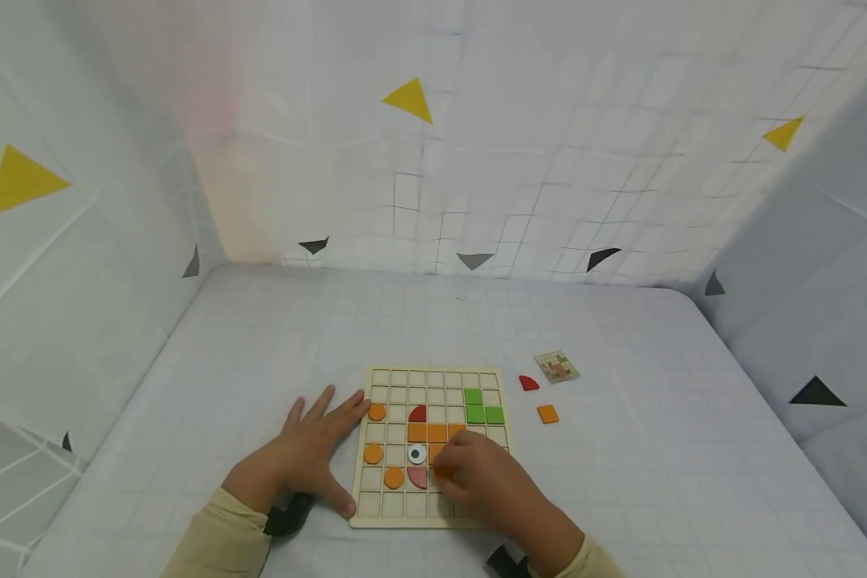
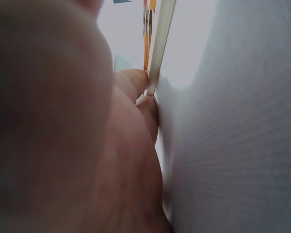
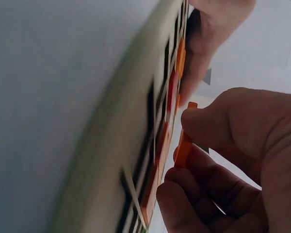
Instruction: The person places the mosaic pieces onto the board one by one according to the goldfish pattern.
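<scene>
A pale wooden grid board (image 1: 395, 505) lies on the white table, with coloured tiles set in its squares. My left hand (image 1: 299, 453) has its fingers spread along the board's left side, fingertips and thumb at the rim (image 2: 161, 46). Over the lower middle of the grid, my right hand (image 1: 487, 482) pinches an orange tile (image 3: 184, 149) between thumb and fingers, close above the board. Near it sit a white-and-black eye disc (image 1: 417, 453), a pink quarter-round tile (image 1: 417, 478) and a red quarter-round (image 1: 418, 413). Some squares are hidden under the right hand.
Right of the board lie a loose red quarter-round (image 1: 528, 383), an orange square tile (image 1: 547, 414) and a small picture card (image 1: 557, 367). Green squares (image 1: 474, 414) fill part of the board's upper right; orange discs (image 1: 373, 453) sit at its left. White walls surround the table.
</scene>
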Demonstrator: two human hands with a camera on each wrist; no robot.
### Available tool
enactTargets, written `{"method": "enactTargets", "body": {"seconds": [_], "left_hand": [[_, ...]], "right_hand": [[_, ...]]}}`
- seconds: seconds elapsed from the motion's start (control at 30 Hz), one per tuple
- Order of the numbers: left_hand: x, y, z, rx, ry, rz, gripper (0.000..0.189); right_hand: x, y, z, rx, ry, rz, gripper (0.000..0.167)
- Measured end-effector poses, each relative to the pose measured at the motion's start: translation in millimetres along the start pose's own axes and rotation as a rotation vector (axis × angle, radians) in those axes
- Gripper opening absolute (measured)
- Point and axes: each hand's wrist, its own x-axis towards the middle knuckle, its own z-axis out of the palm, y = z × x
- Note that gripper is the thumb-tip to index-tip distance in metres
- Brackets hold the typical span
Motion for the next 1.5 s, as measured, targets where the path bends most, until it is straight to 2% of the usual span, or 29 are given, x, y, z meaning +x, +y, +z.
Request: {"method": "enactTargets", "body": {"seconds": [0.13, 0.3, 0.57, 0.67, 0.83, 1.03, 1.17, 1.33, 1.5], "left_hand": [[-0.1, 0.0, -0.1, 0.004, -0.004, 0.003, 0.142], [-0.9, 1.0, -1.4, 0.008, -0.002, 0.009, 0.142], [-1.1, 0.5, -1.0, 0.0, -0.003, 0.009, 0.142], [-1.1, -0.1, -0.2, -0.006, -0.004, 0.008, 0.142], [-0.1, -0.9, 0.8, -0.004, -0.004, 0.006, 0.142], [0.4, -1.6, 0.4, 0.004, 0.003, 0.002, 0.142], [0.0, -1.0, -0.8, -0.003, 0.002, 0.0, 0.142], [-0.1, -0.2, -1.0, -0.006, -0.004, -0.01, 0.142], [-0.1, 0.9, -0.4, -0.023, -0.008, -0.01, 0.142]], "right_hand": [[0.0, -2, 6, -0.015, -0.014, -0.028, 0.014], [-3.0, -7, 8, -0.057, 0.033, -0.059, 0.014], [-4.5, -16, 8, -0.201, 0.007, 0.011, 0.007], [-5.8, -13, 7, -0.188, -0.008, 0.021, 0.007], [-9.7, 3, -5, -0.09, 0.012, 0.07, 0.005], [-14.5, 34, -20, -0.006, 0.11, 0.225, 0.004], [-17.9, 55, -32, 0.052, 0.189, 0.301, 0.009], [-19.6, 80, -46, -0.026, 0.214, 0.332, 0.017], [-19.5, 106, -53, -0.072, 0.205, 0.283, 0.03]]}}
